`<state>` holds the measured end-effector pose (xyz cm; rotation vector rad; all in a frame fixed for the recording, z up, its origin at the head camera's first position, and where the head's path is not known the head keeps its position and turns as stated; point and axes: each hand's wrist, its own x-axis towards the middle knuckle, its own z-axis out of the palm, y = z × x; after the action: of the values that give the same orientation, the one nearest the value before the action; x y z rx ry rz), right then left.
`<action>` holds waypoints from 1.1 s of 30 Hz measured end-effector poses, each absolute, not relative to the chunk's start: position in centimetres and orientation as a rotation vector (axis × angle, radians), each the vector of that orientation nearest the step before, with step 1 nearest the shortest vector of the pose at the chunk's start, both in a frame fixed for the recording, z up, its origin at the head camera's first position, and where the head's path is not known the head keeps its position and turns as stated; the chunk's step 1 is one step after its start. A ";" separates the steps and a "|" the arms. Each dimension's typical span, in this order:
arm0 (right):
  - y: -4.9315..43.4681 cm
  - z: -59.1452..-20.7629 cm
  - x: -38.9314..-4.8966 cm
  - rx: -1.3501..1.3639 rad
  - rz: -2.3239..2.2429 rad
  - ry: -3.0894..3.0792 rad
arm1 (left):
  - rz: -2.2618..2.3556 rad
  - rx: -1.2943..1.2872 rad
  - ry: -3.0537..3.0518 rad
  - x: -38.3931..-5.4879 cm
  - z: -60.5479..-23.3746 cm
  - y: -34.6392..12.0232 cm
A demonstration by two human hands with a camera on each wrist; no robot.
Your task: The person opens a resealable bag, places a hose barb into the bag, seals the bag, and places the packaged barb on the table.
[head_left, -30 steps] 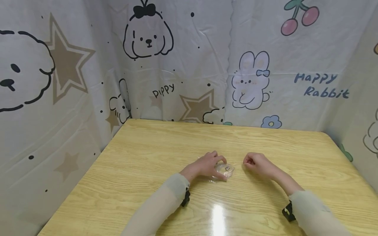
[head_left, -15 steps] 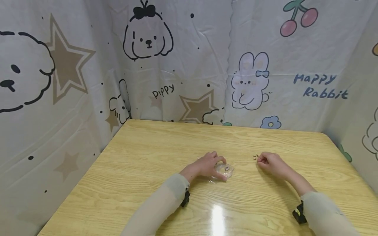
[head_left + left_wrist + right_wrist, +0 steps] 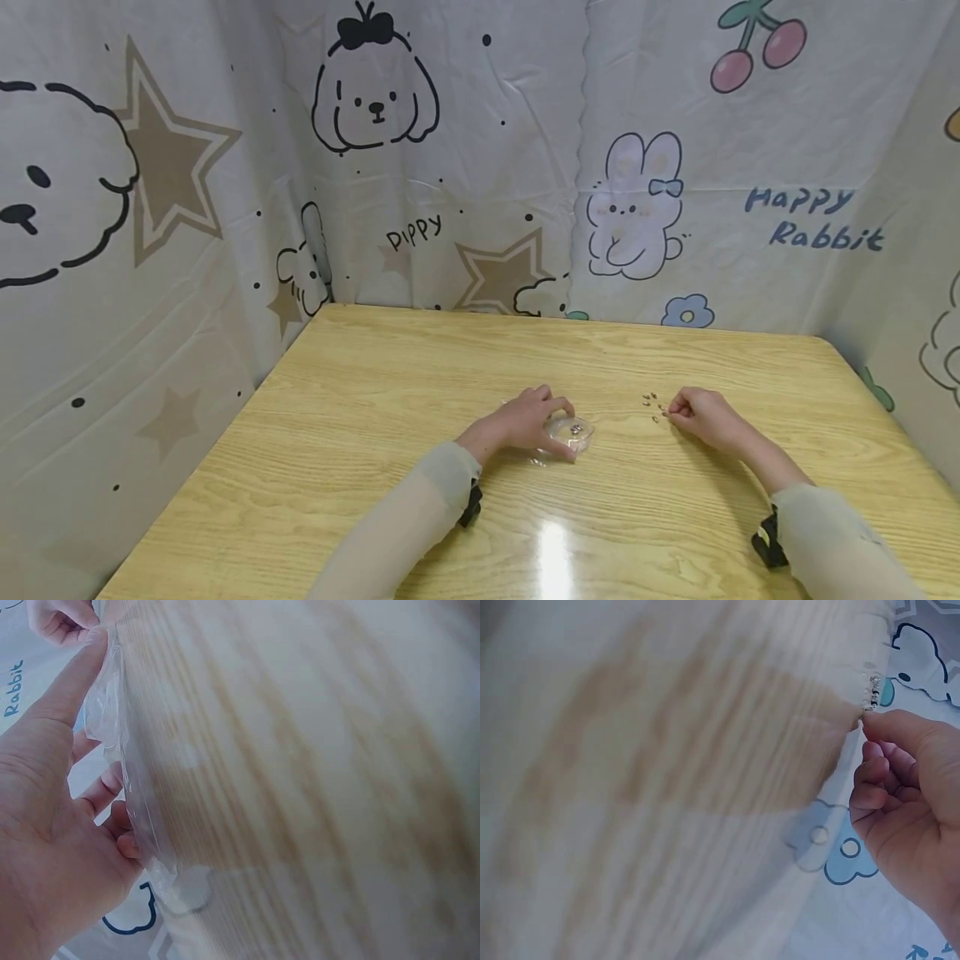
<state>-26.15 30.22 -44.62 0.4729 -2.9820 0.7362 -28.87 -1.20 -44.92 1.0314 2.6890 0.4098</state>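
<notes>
My left hand (image 3: 531,421) holds a clear plastic bag (image 3: 558,435) on the table, thumb and fingers curved around its sides. A few small shiny pieces (image 3: 577,430) show inside the bag. In the left wrist view, the thin plastic (image 3: 142,802) lies along my bent fingers and straight thumb. Further right, my right hand (image 3: 702,414) pinches a tiny metallic piece (image 3: 864,715) between thumb and forefinger, the other fingers curled in. Several similar small metallic pieces (image 3: 647,403) lie loosely grouped just left of its fingertips; their exact kind is too small to make out.
Both hands work over a wood-grain table (image 3: 405,367). A printed fabric curtain (image 3: 480,167) stands along its back and sides. A light reflection shows on the tabletop near the front.
My right hand has moved right, away from the bag. Small metallic pieces, unseen a second ago, now lie on the table, more than half a second ago. My left hand and the bag have stayed put.
</notes>
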 end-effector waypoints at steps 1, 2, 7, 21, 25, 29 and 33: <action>30.2 -44.6 -26.2 0.475 0.735 -2.985 | 0.413 1.030 2.688 -28.9 -44.9 -1.2; 30.2 -44.6 -26.3 0.478 0.733 -2.991 | 0.414 1.030 2.688 -28.8 -44.8 -1.2; 30.1 -44.5 -26.5 0.490 0.737 -3.010 | 0.419 1.029 2.684 -28.6 -44.5 -1.2; 30.0 -44.2 -26.1 0.545 0.796 -3.070 | 0.414 1.031 2.683 -28.6 -44.5 -1.1; 30.2 -44.3 -26.0 0.550 0.826 -3.079 | 0.413 1.030 2.685 -28.7 -44.6 -1.1; 30.4 -44.5 -26.1 0.567 0.830 -3.084 | 0.406 1.027 2.691 -28.8 -44.8 -1.2; 30.3 -44.5 -26.2 0.595 0.814 -3.078 | 0.397 1.028 2.699 -28.8 -44.9 -1.3</action>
<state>-26.23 30.33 -44.54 0.5949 -3.0778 0.8136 -28.85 -1.26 -44.94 1.0285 2.6987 0.3972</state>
